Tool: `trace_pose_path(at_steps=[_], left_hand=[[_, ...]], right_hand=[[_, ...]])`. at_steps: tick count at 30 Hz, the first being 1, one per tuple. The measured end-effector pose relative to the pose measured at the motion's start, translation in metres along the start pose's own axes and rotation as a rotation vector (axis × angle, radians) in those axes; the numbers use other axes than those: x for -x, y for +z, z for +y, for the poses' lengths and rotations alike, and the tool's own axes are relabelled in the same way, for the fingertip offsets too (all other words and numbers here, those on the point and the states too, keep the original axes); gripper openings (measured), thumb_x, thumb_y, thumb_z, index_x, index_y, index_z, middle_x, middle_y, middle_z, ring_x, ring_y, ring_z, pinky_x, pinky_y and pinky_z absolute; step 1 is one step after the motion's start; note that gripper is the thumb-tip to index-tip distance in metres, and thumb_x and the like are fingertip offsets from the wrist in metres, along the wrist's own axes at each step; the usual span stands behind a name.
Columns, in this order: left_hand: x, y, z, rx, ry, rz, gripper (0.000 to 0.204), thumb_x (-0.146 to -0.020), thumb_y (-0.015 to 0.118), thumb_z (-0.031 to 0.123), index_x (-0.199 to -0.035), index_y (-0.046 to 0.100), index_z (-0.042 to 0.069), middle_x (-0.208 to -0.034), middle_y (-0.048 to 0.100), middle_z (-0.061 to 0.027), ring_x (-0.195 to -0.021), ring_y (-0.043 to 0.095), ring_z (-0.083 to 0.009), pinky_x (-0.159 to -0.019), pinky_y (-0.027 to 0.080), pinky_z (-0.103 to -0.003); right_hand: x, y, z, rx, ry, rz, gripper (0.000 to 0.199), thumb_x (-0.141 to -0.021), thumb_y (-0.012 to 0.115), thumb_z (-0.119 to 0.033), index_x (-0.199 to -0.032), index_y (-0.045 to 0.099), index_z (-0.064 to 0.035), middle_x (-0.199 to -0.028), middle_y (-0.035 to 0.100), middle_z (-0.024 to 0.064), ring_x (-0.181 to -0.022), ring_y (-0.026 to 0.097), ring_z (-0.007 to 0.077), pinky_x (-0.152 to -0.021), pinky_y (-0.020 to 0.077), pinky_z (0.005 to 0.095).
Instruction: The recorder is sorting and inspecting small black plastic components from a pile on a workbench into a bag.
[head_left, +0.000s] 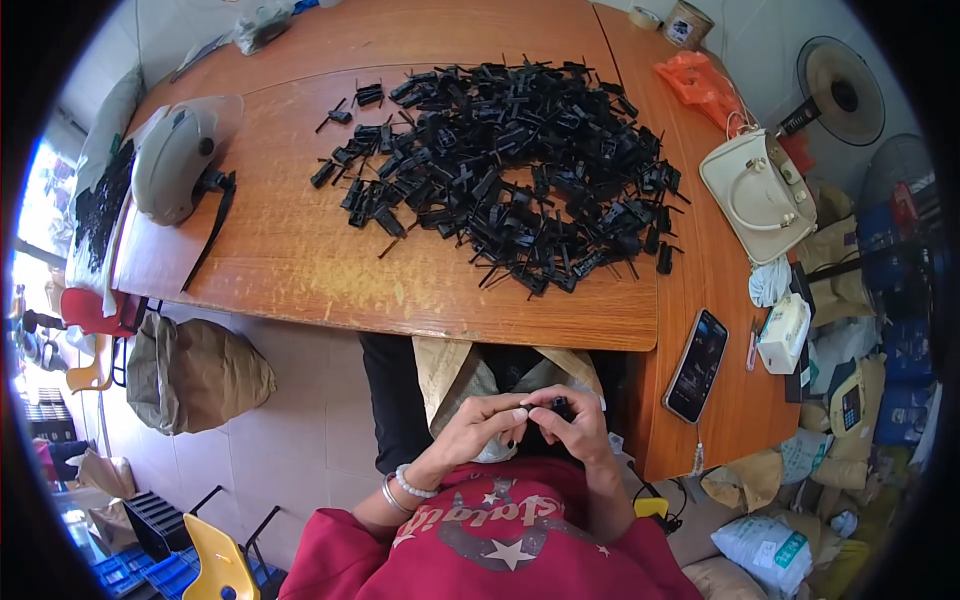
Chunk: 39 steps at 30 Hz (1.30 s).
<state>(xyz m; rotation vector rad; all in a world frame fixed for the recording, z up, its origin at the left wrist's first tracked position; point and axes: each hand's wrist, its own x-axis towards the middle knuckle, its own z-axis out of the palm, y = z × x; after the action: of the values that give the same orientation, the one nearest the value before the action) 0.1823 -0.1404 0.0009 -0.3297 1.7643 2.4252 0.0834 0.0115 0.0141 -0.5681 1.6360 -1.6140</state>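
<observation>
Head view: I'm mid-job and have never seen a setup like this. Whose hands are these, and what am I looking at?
There is no robot here. One person's bare left hand and right hand work over the lap. The single picture comes from a fisheye camera on their head, looking down, so straight edges bend and left is their left. Both hands' fingertips meet at a small black part, mostly hidden. On the wooden table lie a large heap of black parts, a helmet at left, and a handbag and phone at right.
</observation>
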Motion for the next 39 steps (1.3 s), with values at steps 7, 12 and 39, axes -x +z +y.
trace_pose_path(at_steps=[7, 12, 39], left_hand=[[-0.009, -0.009, 0.005, 0.219, -0.05, 0.02, 0.06, -0.096, 0.042, 0.013, -0.144, 0.008, 0.003, -0.076, 0.063, -0.012, -0.073, 0.061, -0.015, -0.072, 0.046, -0.025], [-0.015, -0.009, 0.015, -0.352, 0.107, -0.062, 0.053, -0.085, 0.056, 0.003, -0.134, 0.035, -0.002, -0.1, 0.059, -0.0108, -0.079, 0.059, -0.0186, -0.069, 0.048, -0.031], [-0.02, -0.027, 0.033, -0.462, 0.102, 0.04, 0.034, -0.084, 0.059, 0.008, -0.115, 0.052, -0.003, -0.074, 0.056, -0.014, -0.056, 0.055, -0.0178, -0.05, 0.043, -0.029]], right_hand=[[-0.019, 0.003, 0.005, 0.435, -0.215, 0.139, 0.02, -0.078, 0.067, -0.015, -0.083, 0.061, 0.0034, -0.077, 0.064, 0.0129, -0.071, 0.062, 0.0188, -0.063, 0.046, 0.0299], [-0.024, -0.014, 0.021, 0.063, 0.052, 0.201, 0.016, -0.083, 0.063, -0.014, -0.082, 0.06, 0.0016, -0.063, 0.056, 0.0033, -0.054, 0.051, 0.0081, -0.049, 0.0387, 0.0228], [-0.011, 0.014, -0.026, -0.138, 0.19, -0.011, 0.023, -0.094, 0.045, -0.013, -0.112, 0.051, 0.0002, -0.071, 0.054, 0.0025, -0.053, 0.045, 0.0041, -0.049, 0.0382, 0.0196]])
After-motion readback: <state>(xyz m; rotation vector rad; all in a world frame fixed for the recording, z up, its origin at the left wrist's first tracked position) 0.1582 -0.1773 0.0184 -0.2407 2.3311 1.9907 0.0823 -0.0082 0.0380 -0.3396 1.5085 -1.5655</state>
